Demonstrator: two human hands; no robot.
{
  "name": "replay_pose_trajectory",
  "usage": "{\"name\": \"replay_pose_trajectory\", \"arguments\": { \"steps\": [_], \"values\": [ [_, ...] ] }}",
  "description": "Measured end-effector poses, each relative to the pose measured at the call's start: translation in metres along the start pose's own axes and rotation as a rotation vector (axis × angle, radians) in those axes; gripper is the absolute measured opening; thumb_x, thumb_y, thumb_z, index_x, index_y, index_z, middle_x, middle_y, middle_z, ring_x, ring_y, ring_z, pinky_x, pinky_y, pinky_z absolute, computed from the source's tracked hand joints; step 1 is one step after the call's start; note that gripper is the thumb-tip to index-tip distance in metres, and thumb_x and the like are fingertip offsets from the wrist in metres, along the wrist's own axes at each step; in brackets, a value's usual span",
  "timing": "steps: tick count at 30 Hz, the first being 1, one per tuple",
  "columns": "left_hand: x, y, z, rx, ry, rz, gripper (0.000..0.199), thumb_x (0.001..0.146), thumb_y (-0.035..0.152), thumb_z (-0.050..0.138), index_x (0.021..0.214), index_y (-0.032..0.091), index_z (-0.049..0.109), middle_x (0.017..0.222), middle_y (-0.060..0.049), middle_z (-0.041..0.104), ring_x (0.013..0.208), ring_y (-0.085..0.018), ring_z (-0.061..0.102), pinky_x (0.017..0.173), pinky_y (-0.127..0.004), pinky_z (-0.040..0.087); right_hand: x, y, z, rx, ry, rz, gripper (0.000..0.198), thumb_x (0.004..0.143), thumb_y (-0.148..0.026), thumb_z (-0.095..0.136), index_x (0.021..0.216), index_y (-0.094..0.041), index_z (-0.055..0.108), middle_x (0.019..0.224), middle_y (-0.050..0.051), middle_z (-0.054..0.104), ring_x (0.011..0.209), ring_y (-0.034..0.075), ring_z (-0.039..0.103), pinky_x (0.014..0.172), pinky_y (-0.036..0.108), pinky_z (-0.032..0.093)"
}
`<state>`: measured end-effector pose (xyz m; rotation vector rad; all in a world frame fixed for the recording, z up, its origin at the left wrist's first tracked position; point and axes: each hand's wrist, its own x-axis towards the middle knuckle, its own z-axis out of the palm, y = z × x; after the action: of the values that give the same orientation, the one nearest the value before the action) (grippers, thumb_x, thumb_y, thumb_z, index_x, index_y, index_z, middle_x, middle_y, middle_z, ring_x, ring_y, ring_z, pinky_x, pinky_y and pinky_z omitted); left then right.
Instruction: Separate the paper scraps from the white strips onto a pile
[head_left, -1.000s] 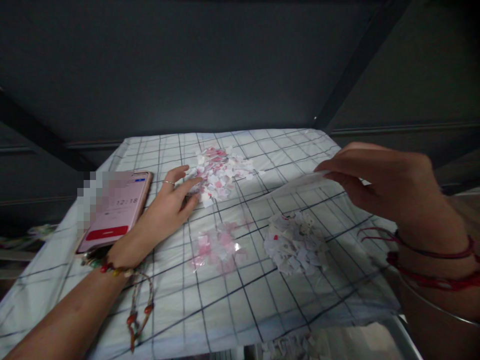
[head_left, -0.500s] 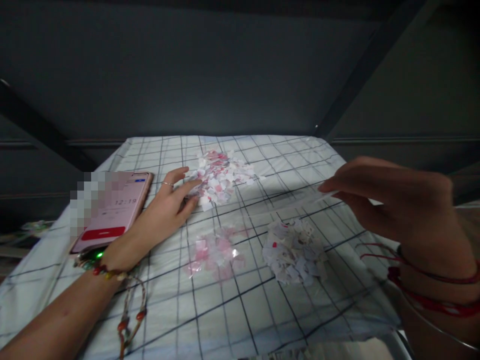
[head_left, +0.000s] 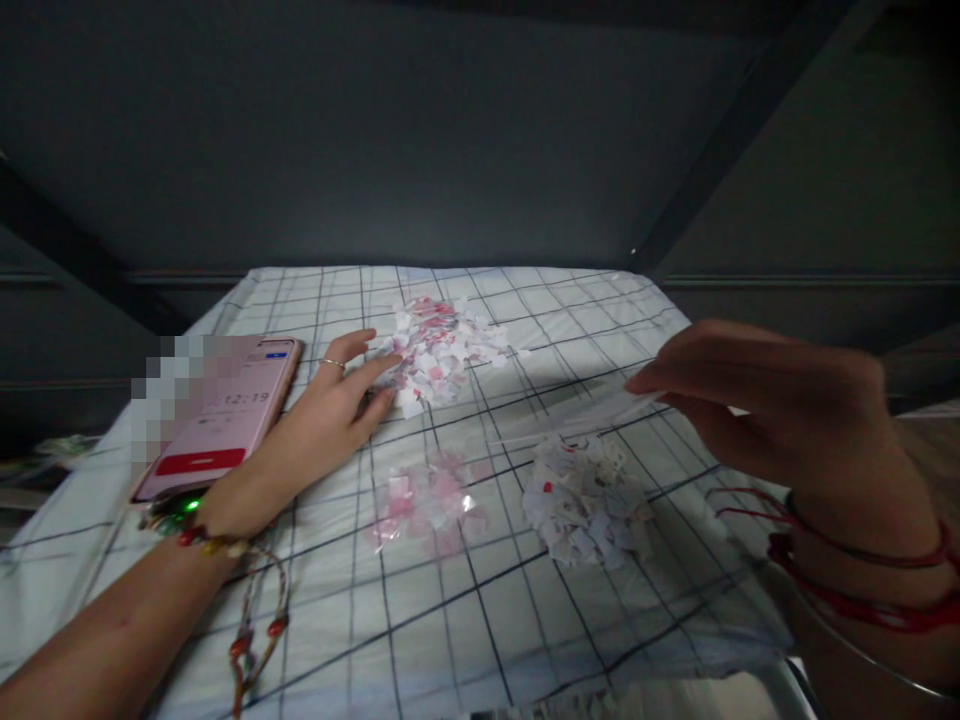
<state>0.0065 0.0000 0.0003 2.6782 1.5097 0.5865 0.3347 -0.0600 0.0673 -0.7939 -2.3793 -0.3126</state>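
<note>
My right hand hovers over the cloth at the right, thumb and fingertips pinched on a long, thin, clear strip. The strip points left and is blurred, so its exact kind is unclear. Below it lies a round pile of whitish paper scraps with a red fleck. My left hand rests palm down with fingers apart, its fingertips at the left edge of a mixed pile of white and pink scraps. Between the hands, nearer me, are shiny pink and clear plastic bits.
A phone showing a timer lies left of my left forearm. White cloth with a dark grid covers the surface. A dark panel rises behind it. Something pale with a metallic edge shows at the bottom right.
My right hand has shifted slightly left and the clear strip has come lower, over the top of the whitish pile. The left hand keeps its place at the mixed pile.
</note>
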Motion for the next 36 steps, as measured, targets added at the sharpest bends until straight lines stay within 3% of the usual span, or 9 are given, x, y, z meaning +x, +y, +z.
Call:
{"name": "replay_pose_trajectory", "arguments": {
  "steps": [4, 11, 16, 21, 27, 31, 36],
  "values": [
    [0.0, 0.0, 0.0, -0.003, 0.0, 0.005, 0.043, 0.092, 0.038, 0.033, 0.124, 0.017, 0.052, 0.138, -0.013, 0.032, 0.129, -0.03, 0.039, 0.109, -0.05, 0.035, 0.003, -0.003, 0.003, 0.017, -0.065, -0.054, 0.024, 0.082, 0.001, 0.049, 0.09, -0.018, 0.059, 0.073, 0.002, 0.062, 0.07, 0.012, 0.056, 0.062, 0.026, 0.047],
    [0.001, 0.001, -0.001, 0.011, -0.006, -0.004, 0.043, 0.093, 0.039, 0.032, 0.125, 0.018, 0.052, 0.138, -0.012, 0.032, 0.128, -0.029, 0.039, 0.109, -0.048, 0.035, 0.006, -0.004, 0.009, -0.074, 0.041, -0.065, 0.028, 0.079, 0.004, 0.049, 0.092, -0.018, 0.059, 0.076, 0.001, 0.062, 0.074, 0.013, 0.055, 0.066, 0.028, 0.048],
    [0.0, 0.001, -0.001, 0.0, -0.011, -0.005, 0.043, 0.092, 0.039, 0.032, 0.125, 0.019, 0.051, 0.139, -0.011, 0.032, 0.129, -0.029, 0.039, 0.109, -0.049, 0.035, 0.008, -0.009, 0.012, -0.011, -0.044, -0.113, 0.026, 0.08, 0.005, 0.048, 0.094, -0.014, 0.059, 0.079, 0.003, 0.066, 0.077, 0.014, 0.056, 0.07, 0.03, 0.05],
    [0.001, 0.0, -0.001, -0.013, -0.003, -0.004, 0.042, 0.092, 0.038, 0.033, 0.124, 0.019, 0.052, 0.139, -0.011, 0.031, 0.128, -0.028, 0.039, 0.109, -0.047, 0.035, 0.007, -0.008, 0.008, -0.037, 0.055, -0.069, 0.027, 0.079, 0.005, 0.052, 0.093, -0.017, 0.059, 0.079, 0.002, 0.064, 0.076, 0.013, 0.056, 0.067, 0.029, 0.049],
    [0.0, 0.0, 0.0, -0.021, 0.005, 0.015, 0.042, 0.092, 0.038, 0.033, 0.124, 0.018, 0.052, 0.138, -0.013, 0.032, 0.129, -0.029, 0.039, 0.109, -0.049, 0.035, 0.006, -0.006, 0.009, -0.014, -0.048, -0.091, 0.025, 0.08, 0.004, 0.048, 0.091, -0.016, 0.059, 0.073, 0.002, 0.063, 0.071, 0.013, 0.056, 0.065, 0.028, 0.049],
    [0.0, -0.001, 0.001, -0.031, 0.016, 0.024, 0.042, 0.092, 0.038, 0.034, 0.124, 0.016, 0.053, 0.138, -0.014, 0.033, 0.128, -0.029, 0.04, 0.109, -0.048, 0.035, 0.009, -0.009, 0.01, -0.005, 0.026, -0.086, 0.026, 0.08, 0.003, 0.049, 0.093, -0.018, 0.059, 0.076, 0.002, 0.064, 0.074, 0.013, 0.057, 0.067, 0.027, 0.05],
    [-0.001, -0.001, 0.001, -0.046, 0.018, 0.005, 0.042, 0.092, 0.038, 0.035, 0.123, 0.017, 0.054, 0.137, -0.013, 0.033, 0.126, -0.029, 0.042, 0.109, -0.049, 0.035, 0.005, 0.009, 0.009, -0.248, 0.163, 0.034, 0.018, 0.083, -0.005, 0.052, 0.089, -0.02, 0.061, 0.072, 0.001, 0.064, 0.069, 0.013, 0.058, 0.064, 0.027, 0.046]
  ]
}}
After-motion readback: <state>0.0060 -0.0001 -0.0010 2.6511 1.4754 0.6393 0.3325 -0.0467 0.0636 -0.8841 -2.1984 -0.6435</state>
